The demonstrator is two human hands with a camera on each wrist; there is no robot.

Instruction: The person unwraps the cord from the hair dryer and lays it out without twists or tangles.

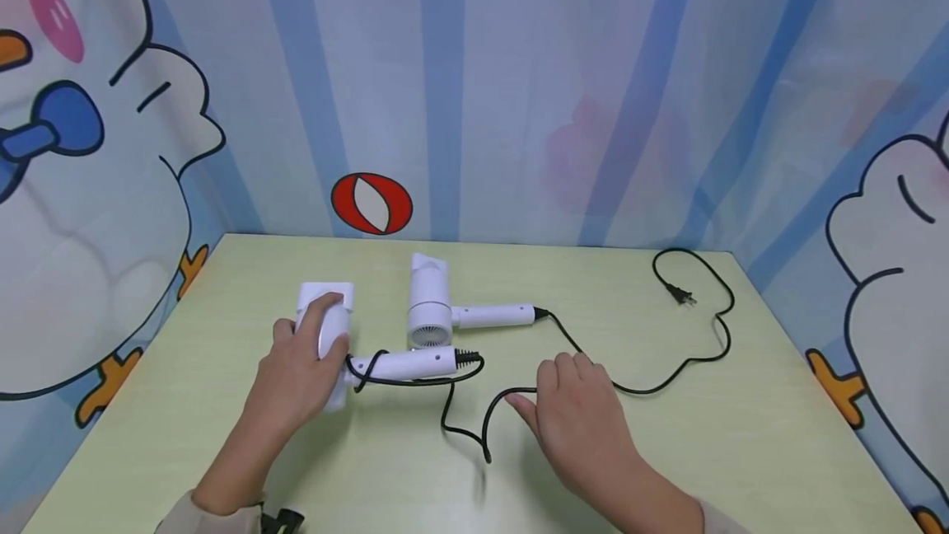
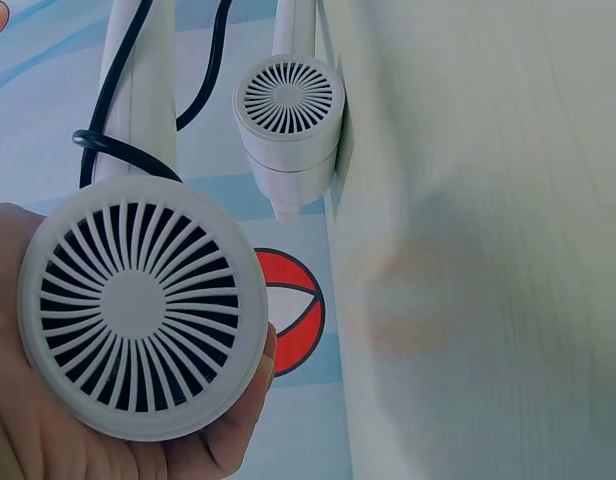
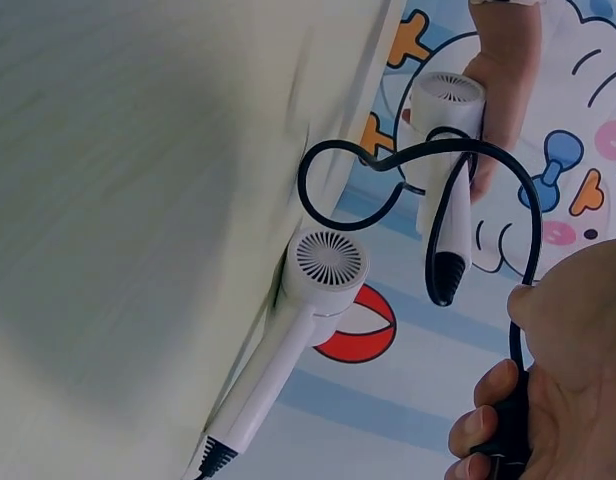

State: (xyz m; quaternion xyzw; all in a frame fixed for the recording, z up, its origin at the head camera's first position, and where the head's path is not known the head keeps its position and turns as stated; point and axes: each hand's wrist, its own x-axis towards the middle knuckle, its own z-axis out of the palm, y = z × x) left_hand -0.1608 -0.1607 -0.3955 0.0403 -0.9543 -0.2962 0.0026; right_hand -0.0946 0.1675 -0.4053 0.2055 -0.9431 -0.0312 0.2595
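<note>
L hand is wrapped round the barrel of a white hair dryer, thumb on the R side, & holds it up off the table. Its round intake grille faces the L wrist cam; handle points R, away from the palm.

Black cord loops round that handle, sags b/w the hands, then runs up into R hand, whose fingers are curled round a thicker black part of it.

2nd dryer, also white, lies on the table fwd & R of L hand, fwd-L of R hand, handle pointing R too. Its lead passes by R hand's knuckles, part hidden there in head view; can't tell if they touch. It then curves out R & fwd to a pronged plug, well apart from R hand.

Blue-striped backdrop hangs beyond both hands, w/ a red-&-white ball print fwd of L hand.
</note>
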